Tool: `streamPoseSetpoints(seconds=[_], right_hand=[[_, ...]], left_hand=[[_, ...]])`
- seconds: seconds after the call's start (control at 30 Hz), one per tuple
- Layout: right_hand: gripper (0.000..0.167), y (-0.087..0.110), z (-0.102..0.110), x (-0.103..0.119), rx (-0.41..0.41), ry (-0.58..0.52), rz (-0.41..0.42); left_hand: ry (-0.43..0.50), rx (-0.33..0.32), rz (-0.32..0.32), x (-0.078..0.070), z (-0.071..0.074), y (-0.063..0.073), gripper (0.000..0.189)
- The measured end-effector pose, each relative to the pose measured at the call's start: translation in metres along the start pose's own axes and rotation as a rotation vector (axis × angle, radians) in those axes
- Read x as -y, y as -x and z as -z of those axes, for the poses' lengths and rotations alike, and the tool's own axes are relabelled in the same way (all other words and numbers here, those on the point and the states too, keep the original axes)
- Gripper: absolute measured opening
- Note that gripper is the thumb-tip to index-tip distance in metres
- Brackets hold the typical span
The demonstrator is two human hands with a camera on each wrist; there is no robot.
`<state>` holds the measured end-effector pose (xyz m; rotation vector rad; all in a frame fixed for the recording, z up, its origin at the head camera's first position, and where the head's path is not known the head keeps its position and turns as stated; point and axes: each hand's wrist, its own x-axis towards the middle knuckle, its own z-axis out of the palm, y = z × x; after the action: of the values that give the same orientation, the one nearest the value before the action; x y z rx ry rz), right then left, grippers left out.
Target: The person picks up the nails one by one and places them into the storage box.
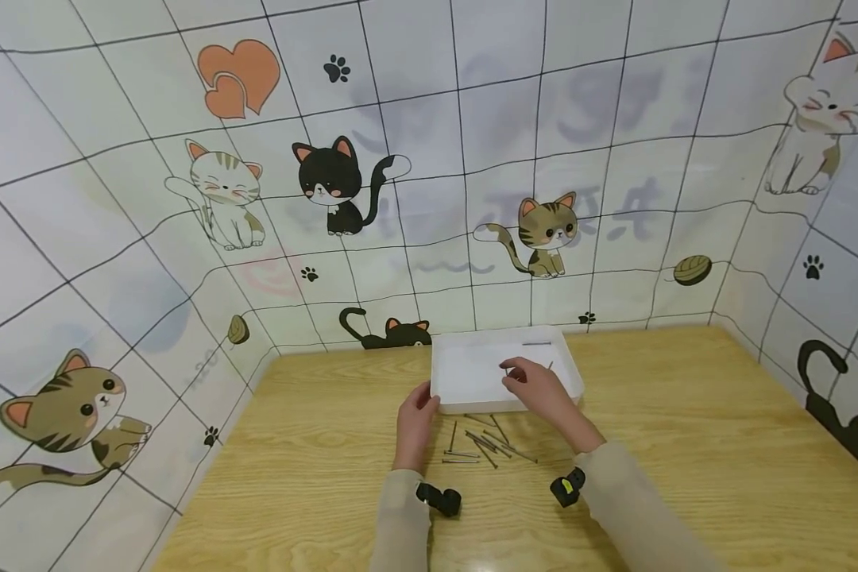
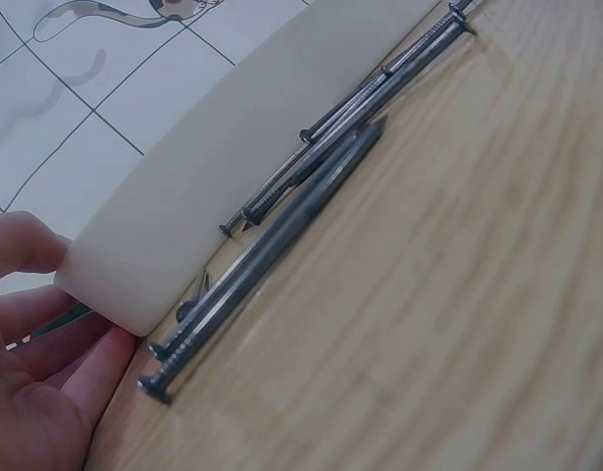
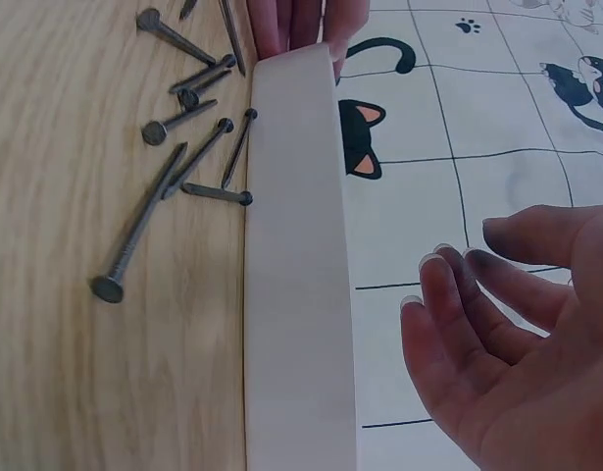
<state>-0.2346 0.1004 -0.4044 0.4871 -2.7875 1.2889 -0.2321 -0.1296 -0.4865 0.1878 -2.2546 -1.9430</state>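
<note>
My left hand (image 1: 415, 427) grips the near left corner of a shallow white tray (image 1: 472, 405), thumb by the rim and fingers along the outer side. Over the tray's inside hovers my right hand (image 1: 539, 391). Its thumb and fingers stand apart in the right wrist view, with nothing visible between them. Inside the tray, a nail (image 1: 536, 343) lies near the far wall, and another pokes out beside the right hand. Several loose steel nails (image 1: 482, 443) are strewn on the table in front of the tray, some crossing each other.
The wooden table (image 1: 314, 477) meets a wall (image 1: 415, 222) covered in a cat-print sheet just behind the tray. Side walls (image 1: 815, 262) rise at left and right. Each wrist carries a small black camera (image 1: 439, 499).
</note>
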Motion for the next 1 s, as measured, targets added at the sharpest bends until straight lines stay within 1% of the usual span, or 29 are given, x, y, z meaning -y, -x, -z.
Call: streamPoseSetpoints(seconds=[0.13,0.4,0.53,0.6,0.77,0.9,1.0], right_hand=[[0.032,0.009,-0.002,0.0,-0.007,-0.037,-0.023],[0.031,0.019,-0.008,-0.005,-0.005,-0.116,-0.067],[0.029,0.023,-0.01,-0.006,0.0,-0.152,-0.07],[0.029,0.025,-0.01,-0.007,0.006,-0.167,-0.071],[0.025,0.028,-0.012,-0.007,0.009,-0.179,-0.07],[0.024,0.03,-0.014,-0.008,0.009,-0.202,-0.077],[0.025,0.03,-0.016,-0.009,0.013,-0.199,-0.076]], left_hand=[[0.002,0.001,0.0,-0.001,-0.001,0.001,0.04],[-0.014,-0.005,-0.009,-0.003,-0.001,0.001,0.04],[-0.017,-0.007,-0.009,-0.002,-0.001,0.001,0.04],[-0.014,-0.009,0.002,-0.001,-0.001,0.001,0.04],[-0.002,-0.012,0.011,-0.003,-0.001,0.003,0.039],[0.002,-0.011,0.004,-0.004,-0.001,0.004,0.039],[0.002,-0.012,0.003,-0.004,-0.001,0.003,0.039]])
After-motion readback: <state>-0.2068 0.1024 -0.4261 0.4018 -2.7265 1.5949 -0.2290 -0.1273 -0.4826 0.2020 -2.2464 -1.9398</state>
